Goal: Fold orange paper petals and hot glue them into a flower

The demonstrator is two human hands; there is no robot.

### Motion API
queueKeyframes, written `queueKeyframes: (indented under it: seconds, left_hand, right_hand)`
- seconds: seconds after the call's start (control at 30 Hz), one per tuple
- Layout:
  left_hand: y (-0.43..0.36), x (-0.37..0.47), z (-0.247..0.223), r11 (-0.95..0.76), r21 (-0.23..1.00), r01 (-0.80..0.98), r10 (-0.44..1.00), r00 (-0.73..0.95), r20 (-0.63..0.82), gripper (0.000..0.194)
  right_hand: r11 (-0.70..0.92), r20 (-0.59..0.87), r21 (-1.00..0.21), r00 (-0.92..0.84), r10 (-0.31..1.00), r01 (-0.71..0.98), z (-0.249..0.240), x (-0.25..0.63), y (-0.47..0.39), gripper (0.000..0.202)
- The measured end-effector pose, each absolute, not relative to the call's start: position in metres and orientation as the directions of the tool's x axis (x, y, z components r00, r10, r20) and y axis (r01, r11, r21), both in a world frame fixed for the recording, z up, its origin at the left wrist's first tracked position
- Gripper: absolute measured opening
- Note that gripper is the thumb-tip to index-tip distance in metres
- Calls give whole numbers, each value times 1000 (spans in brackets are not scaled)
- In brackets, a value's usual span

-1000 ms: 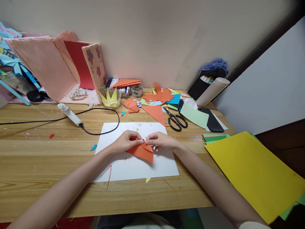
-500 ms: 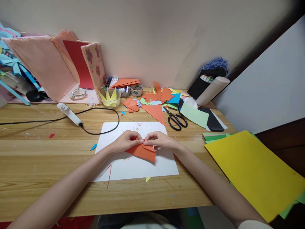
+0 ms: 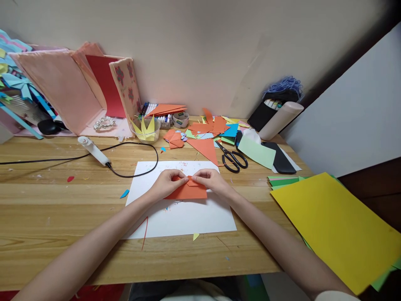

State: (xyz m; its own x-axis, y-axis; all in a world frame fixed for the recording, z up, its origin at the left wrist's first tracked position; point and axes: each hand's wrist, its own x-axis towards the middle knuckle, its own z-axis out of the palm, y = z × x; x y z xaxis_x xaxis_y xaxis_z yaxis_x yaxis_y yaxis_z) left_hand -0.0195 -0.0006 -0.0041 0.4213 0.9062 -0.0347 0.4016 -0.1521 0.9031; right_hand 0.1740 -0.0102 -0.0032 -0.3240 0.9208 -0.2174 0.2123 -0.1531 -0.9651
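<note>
An orange paper (image 3: 186, 192) with a folded upper edge is held between my hands, over a white sheet (image 3: 200, 219) on the wooden table. My left hand (image 3: 169, 183) pinches its upper left part, thumb near the middle. From the right, my right hand (image 3: 209, 179) pinches the upper edge, its thumb close to the other thumb. The lower edge of the orange paper runs nearly level and faces me. Fingers behind the paper are partly hidden.
Black scissors (image 3: 232, 158) lie behind the right hand, beside orange scraps (image 3: 205, 149). A white device (image 3: 94, 150) with a black cable is at left. Yellow sheets (image 3: 335, 230) lie at right. At the back stand a clear bowl (image 3: 146, 136) and a pink box (image 3: 56, 88).
The orange paper has turned so its lower edge is nearly level, and it sits slightly farther from me. Both hands have shifted a little up with it, still pinching.
</note>
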Motion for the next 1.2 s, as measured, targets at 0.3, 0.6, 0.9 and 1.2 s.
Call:
queueKeyframes:
  seconds: [0.3,0.6,0.9,1.2]
  left_hand:
    - [-2,-17,-5,-48,931,361,930,357,-90,30]
    - [-6,-16,-3,2,970,243,914,393,-100,31]
    - [-9,-13,-1,-47,964,261,912,406,-65,29]
    - [-7,-15,-4,-27,972,232,916,395,-68,28]
  right_hand:
    - [172,147,-935,-101,984,309,-14,161,-23,14]
    - [576,597,-511,-219,772,638,-13,158,-27,11]
    - [656,666,-218,-381,641,723,-10,159,-26,17]
    - [734,580,-156,-541,609,660,-2,163,-22,24]
